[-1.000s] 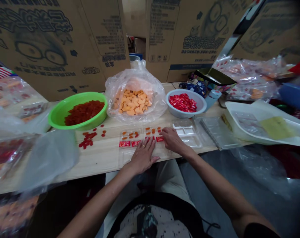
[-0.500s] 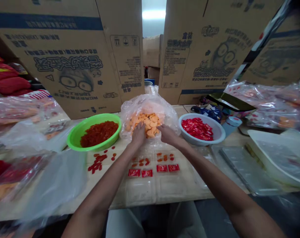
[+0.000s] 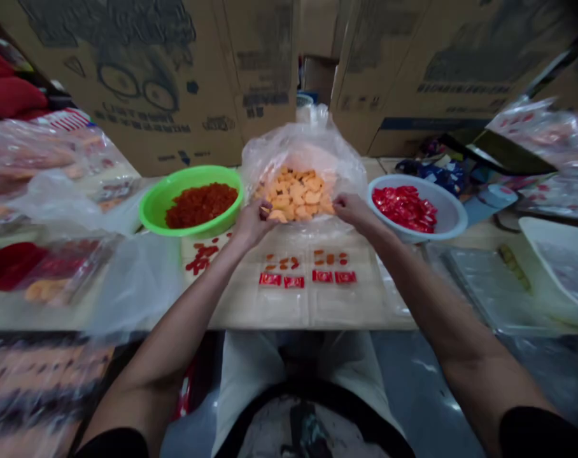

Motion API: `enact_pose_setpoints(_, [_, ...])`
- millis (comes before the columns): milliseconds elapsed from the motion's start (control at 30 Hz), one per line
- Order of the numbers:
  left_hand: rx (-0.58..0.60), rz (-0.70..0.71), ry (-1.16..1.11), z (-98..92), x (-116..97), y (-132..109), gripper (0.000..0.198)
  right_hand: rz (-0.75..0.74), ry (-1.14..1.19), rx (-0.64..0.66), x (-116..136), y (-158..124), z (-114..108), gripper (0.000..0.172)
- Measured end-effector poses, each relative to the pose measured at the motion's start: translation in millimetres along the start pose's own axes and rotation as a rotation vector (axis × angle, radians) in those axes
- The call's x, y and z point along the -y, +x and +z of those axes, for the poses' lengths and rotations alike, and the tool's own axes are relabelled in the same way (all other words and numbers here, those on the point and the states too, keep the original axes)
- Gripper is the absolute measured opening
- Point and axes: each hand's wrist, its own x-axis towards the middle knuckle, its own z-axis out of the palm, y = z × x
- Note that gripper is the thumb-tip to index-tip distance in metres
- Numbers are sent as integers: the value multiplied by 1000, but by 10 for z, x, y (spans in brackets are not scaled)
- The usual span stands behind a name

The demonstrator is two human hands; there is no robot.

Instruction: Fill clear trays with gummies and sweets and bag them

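Observation:
A clear plastic bag (image 3: 303, 143) lies open on the wooden table (image 3: 236, 312), holding a heap of orange dried-fruit pieces (image 3: 296, 194). My left hand (image 3: 253, 224) sits at the heap's lower left edge, its fingers pinched on a small orange piece. My right hand (image 3: 353, 208) rests at the bag's lower right edge, fingertips against the heap; anything inside its fingers is hidden. Below both hands lies a clear compartment tray (image 3: 308, 299) with small orange pieces and red sachets (image 3: 322, 276) in its cells.
A green basin (image 3: 193, 228) of diced red pieces stands left of the bag, and a grey bowl (image 3: 449, 224) of red sachets stands right. Loose red pieces (image 3: 198, 261) lie nearby. Filled plastic bags (image 3: 45, 152) crowd the left, stacked clear trays (image 3: 480, 286) the right, and cardboard cartons (image 3: 126, 83) the back.
Both hands have risen from the tray to the bag, reached the orange heap, and now sit further apart at its lower edges. The view has also shifted slightly.

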Motion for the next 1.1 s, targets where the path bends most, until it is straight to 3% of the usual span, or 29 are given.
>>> enact_pose_setpoints(67, [55, -52, -130, -141, -40, -447, 23, -8, 77, 4, 5, -430, 57, 20])
enact_pose_setpoints(200, [139, -124, -25, -183, -162, -1268, 18, -56, 273, 87, 235, -1394, 473, 28])
enact_pose_setpoints(267, [183, -119, 68, -92, -187, -1537, 14, -73, 284, 109, 416, -1744, 717, 24])
enact_pose_setpoints(367, [228, -68, 198, 37, -159, -1752, 5, -38, 149, 142, 666, -2012, 923, 22])
enact_pose_setpoints(533, [228, 105, 159, -3, -26, -1848, 21, -61, -198, 280, 779, -2071, 789, 26])
enact_pose_setpoints(633, [296, 332, 121, -58, 69, -1851, 25, -340, -282, 309, 712, -2060, 714, 39])
enact_pose_setpoints(733, [391, 482, 126, -32, 154, -1868, 25, -606, -319, 380, 666, -2075, 782, 46])
enact_pose_setpoints(867, [342, 477, 194, 46, 205, -1921, 27, -555, -365, 374, 702, -2078, 939, 46])
enact_pose_setpoints(967, [322, 423, 230, 10, 164, -1878, 28, -503, -341, 372, 741, -1972, 923, 40])
enact_pose_setpoints(1033, [343, 401, 190, -71, 88, -1722, 30, -491, -265, 403, 733, -1793, 806, 39])
enact_pose_setpoints(1100, [304, 379, 152, -147, -11, -1417, 30, -457, -215, 358, 695, -1484, 628, 35])
